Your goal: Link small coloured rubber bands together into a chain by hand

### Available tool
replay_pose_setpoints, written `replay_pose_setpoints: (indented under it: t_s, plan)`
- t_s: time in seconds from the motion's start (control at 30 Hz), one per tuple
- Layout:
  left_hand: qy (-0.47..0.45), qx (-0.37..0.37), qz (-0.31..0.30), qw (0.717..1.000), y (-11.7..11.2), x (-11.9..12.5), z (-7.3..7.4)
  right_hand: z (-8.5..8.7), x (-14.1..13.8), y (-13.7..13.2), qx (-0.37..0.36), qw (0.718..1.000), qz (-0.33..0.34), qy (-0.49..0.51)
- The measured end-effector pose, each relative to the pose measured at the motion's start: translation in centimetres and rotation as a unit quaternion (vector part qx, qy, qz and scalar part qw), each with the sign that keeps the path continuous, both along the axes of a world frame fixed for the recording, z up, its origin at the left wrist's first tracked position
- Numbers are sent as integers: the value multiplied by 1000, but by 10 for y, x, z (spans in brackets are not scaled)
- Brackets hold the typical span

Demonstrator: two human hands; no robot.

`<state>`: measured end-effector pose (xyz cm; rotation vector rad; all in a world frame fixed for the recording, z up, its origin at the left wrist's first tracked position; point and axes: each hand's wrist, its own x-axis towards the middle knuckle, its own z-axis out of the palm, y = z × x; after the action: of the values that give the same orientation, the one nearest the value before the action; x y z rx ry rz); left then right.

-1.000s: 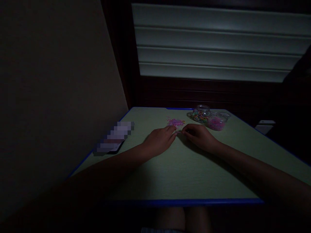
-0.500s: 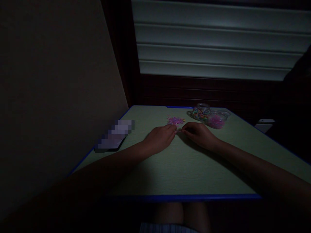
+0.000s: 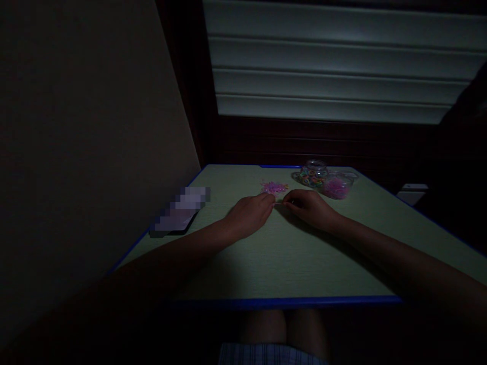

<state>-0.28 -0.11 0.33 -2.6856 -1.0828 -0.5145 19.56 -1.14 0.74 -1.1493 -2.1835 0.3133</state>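
A thin, pale pink elastic band (image 3: 278, 204) stretches as a short line between the fingertips of my two hands, just above the table. My left hand (image 3: 249, 215) pinches one end, its back turned up and its fingertips partly hidden. Thumb and forefinger of my right hand (image 3: 308, 205) close on the other end. Right behind the left fingers lies a loose pile of small pink and purple elastic bands (image 3: 274, 188). In the dim light the strand's exact shape is hard to make out.
A clear jar of multicoloured elastic loops (image 3: 314, 175) stands at the back right, beside a clear container of pink bands (image 3: 337, 187). At the left edge lies a blurred-out flat object (image 3: 182, 210). The pale green table (image 3: 281, 268) has a blue rim.
The view has shifted slightly, so the table and jars sit a little differently in the picture. Both hands keep their pinch on the band, with almost the same gap between them.
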Motion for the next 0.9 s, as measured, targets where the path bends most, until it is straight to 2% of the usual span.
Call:
replay_pose_setpoints:
  t_s: [0.23, 0.7, 0.9]
  plan:
    - [6, 7, 1, 1000, 1, 0, -2, 1, 0, -1, -18, 1000, 7, 11]
    - [-11, -4, 0, 1000, 2, 0, -2, 2, 1, 2, -17, 998, -26, 51]
    - [-9, -1, -1, 1000, 2, -1, -3, 2, 1, 3, -64, 995, -37, 60]
